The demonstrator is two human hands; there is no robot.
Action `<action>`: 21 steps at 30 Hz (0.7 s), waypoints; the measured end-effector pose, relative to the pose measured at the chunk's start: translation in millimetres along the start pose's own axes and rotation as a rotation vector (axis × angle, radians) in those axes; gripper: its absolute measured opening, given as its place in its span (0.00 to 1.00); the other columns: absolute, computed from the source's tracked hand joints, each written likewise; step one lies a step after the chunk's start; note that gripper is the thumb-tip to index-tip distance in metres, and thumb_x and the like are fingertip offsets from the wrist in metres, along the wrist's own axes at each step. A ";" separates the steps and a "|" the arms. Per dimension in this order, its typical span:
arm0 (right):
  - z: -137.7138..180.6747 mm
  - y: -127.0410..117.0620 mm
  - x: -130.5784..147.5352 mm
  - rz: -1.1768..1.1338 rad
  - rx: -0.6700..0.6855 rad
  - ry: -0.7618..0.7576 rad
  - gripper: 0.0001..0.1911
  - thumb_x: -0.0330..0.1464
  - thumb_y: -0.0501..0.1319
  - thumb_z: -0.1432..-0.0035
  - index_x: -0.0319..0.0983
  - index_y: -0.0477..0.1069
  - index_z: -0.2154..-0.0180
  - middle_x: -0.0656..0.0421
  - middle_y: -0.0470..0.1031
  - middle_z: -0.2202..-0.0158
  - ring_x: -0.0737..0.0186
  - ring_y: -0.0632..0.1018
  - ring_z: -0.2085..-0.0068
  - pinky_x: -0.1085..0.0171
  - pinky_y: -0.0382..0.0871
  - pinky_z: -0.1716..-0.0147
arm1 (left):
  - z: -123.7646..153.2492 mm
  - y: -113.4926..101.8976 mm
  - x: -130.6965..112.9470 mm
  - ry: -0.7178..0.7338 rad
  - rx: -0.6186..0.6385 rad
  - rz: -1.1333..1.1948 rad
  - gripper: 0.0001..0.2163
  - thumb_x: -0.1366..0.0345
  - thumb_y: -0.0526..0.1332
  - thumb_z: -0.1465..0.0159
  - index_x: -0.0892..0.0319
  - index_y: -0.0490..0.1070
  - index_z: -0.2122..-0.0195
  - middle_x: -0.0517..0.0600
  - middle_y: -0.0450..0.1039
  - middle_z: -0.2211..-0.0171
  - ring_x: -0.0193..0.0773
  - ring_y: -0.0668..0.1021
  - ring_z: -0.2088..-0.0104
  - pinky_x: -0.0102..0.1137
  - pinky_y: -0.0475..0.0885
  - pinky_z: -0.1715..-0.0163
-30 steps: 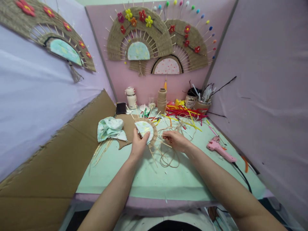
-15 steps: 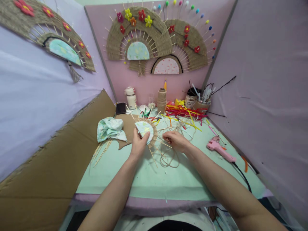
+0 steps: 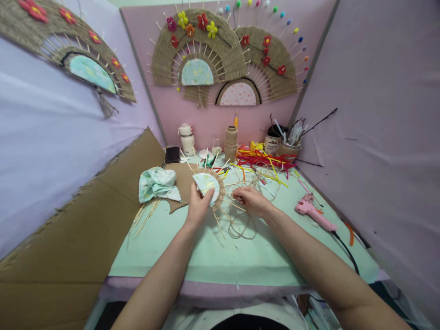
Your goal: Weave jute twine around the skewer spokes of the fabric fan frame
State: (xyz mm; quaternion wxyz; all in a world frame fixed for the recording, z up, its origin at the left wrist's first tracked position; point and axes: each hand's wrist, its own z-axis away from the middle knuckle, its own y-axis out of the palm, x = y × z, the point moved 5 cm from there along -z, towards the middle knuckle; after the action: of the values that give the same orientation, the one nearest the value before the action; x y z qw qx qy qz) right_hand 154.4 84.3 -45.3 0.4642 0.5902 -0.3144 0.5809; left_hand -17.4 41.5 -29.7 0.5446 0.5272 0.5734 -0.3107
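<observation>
My left hand [image 3: 198, 206] grips the lower edge of a small half-round fan piece [image 3: 207, 182], a pale green fabric centre ringed with woven jute and thin wooden sticks poking outward. To its right, my right hand [image 3: 250, 200] has its fingers pinched on jute twine [image 3: 240, 224] close to the fan's sticks. The twine trails down in loose loops on the green table [image 3: 213, 252] just below both hands.
Folded green fabric [image 3: 156, 183] and cardboard [image 3: 85, 224] lie at left, loose skewers [image 3: 144, 217] beside them. A pink glue gun [image 3: 314, 213] rests at right. Coloured pipe cleaners [image 3: 264, 160], twine spools [image 3: 231, 140], jars and a bottle [image 3: 187, 137] line the back. Finished fans hang on the walls.
</observation>
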 end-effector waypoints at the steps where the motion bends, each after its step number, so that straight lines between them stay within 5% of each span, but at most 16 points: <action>1: -0.2 -0.3 -0.1 0.003 -0.004 -0.003 0.10 0.35 0.65 0.58 0.37 0.68 0.83 0.63 0.65 0.82 0.72 0.61 0.78 0.68 0.51 0.79 | -0.2 -0.2 0.3 -0.001 -0.001 -0.001 0.22 0.63 0.64 0.44 0.57 0.61 0.50 0.54 0.72 0.52 0.40 0.75 0.52 0.34 0.71 0.53; 21: -0.5 -4.5 -0.5 0.092 -0.032 -0.014 0.11 0.39 0.65 0.56 0.38 0.73 0.79 0.60 0.71 0.77 0.69 0.65 0.75 0.66 0.54 0.75 | -0.2 -0.8 -0.6 0.003 -0.012 -0.026 0.22 0.62 0.64 0.44 0.57 0.61 0.50 0.54 0.72 0.53 0.41 0.75 0.51 0.35 0.70 0.51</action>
State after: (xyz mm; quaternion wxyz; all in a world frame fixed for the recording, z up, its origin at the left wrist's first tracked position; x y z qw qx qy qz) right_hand 158.3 86.3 -46.6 0.4442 0.5714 -0.3537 0.5925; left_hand -18.3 41.2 -29.3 0.5428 0.5169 0.5829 -0.3138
